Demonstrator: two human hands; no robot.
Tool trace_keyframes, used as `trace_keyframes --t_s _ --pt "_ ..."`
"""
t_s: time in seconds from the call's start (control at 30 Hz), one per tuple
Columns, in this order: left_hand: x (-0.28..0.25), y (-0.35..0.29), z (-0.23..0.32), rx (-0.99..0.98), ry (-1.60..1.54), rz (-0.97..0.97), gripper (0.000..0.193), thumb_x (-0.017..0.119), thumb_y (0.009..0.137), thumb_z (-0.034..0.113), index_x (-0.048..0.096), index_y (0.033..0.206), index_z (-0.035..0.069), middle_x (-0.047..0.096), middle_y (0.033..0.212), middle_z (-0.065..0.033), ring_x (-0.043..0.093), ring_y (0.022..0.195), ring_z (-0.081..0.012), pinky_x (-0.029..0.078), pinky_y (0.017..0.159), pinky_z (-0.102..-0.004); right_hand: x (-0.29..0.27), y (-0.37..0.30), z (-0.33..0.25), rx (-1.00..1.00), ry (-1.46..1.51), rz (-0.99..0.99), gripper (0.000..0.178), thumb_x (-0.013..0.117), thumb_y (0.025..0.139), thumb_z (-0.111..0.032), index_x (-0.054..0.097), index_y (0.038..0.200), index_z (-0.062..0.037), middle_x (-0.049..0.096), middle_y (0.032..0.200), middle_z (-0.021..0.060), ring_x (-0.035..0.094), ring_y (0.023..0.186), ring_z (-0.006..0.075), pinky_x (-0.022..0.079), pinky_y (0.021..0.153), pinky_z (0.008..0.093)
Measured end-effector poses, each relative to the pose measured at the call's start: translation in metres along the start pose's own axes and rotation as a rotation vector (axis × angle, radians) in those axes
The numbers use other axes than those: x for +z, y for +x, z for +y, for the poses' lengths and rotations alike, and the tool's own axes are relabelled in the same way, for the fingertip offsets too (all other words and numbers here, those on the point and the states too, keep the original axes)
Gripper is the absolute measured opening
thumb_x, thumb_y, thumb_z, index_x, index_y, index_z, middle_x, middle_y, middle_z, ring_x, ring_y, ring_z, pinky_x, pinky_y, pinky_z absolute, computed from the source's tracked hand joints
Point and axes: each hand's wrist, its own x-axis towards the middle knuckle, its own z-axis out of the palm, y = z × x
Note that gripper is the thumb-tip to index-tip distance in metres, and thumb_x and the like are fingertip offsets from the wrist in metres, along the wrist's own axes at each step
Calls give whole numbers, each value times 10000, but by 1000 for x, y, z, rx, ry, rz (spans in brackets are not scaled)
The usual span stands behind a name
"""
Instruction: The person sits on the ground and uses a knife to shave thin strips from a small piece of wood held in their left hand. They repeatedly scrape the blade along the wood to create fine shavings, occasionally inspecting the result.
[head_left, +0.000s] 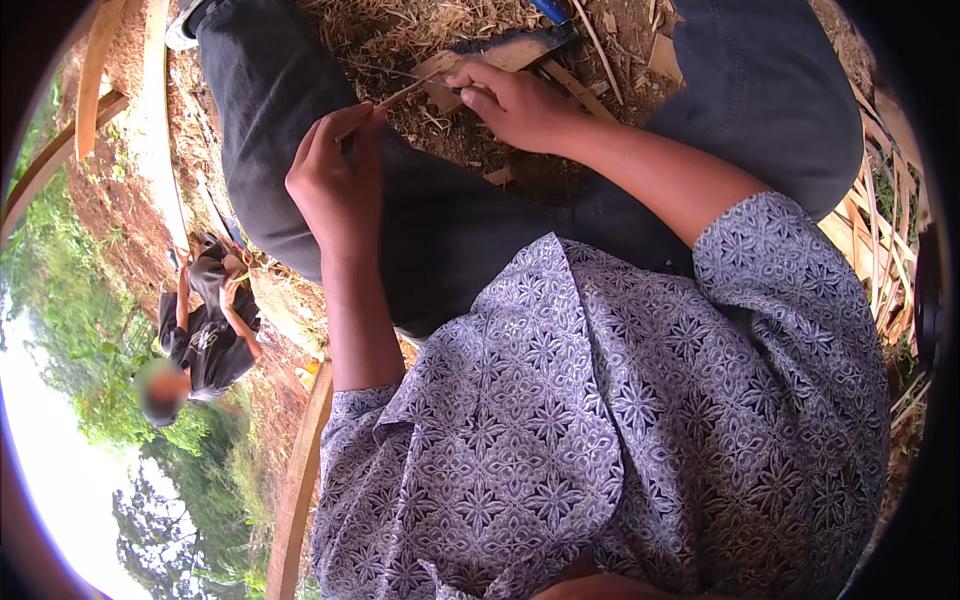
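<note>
My left hand (338,180) is closed in a pinch on a thin pale wooden stick (405,93), which points up and right toward my other hand. My right hand (520,105) is closed round a dark handle, mostly hidden in the fingers. A thin grey strip that looks like a knife blade (408,75) reaches left from it, close to the stick. Beneath the right hand lies a flat piece of wood (515,52) with a blackened edge. Both hands are above the ground between my bent, dark-trousered legs.
Wood shavings (370,35) and offcuts cover the ground, with a blue object (550,10) at the top edge. Split strips (880,245) are heaped at the right. Long wooden slats (160,120) stand at the left, where another person (210,320) sits holding one.
</note>
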Motion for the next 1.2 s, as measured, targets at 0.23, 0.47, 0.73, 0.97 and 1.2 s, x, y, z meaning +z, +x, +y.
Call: trace_keyframes --t_s 0.23,0.47,0.73,0.97,1.2 --pt "0 0 1 -5 11 -4 109 822 843 68 761 926 32 770 898 -87 749 838 -165 584 741 -296 -2 2 17 92 -38 -35 292 531 1049 -260 585 1291 -107 719 1034 109 709 923 264 522 796 400" --pt "0 0 1 6 9 -19 96 814 847 58 760 924 37 769 898 -85 749 848 -160 583 739 -298 6 10 40 94 -95 -6 273 548 1039 -270 598 1261 -119 723 1051 112 714 942 270 529 797 396" --pt "-2 2 1 38 38 -49 95 809 846 50 756 922 28 769 912 -84 749 866 -160 588 768 -294 -15 4 -4 249 -116 -122 275 546 1038 -264 604 1270 -126 731 1066 120 713 918 278 525 800 384" --pt "1 1 -3 55 0 -28 80 798 850 38 756 918 36 768 910 -80 751 859 -174 588 770 -301 -9 2 -5 133 -91 -70 260 563 1034 -245 598 1258 -117 720 951 110 690 785 246 520 744 368" --pt "1 3 1 71 -2 -38 78 776 858 22 742 928 28 756 903 -93 747 842 -197 588 755 -311 -3 -4 -10 42 -47 19 260 553 1037 -248 614 1251 -113 724 963 126 716 874 277 526 768 391"
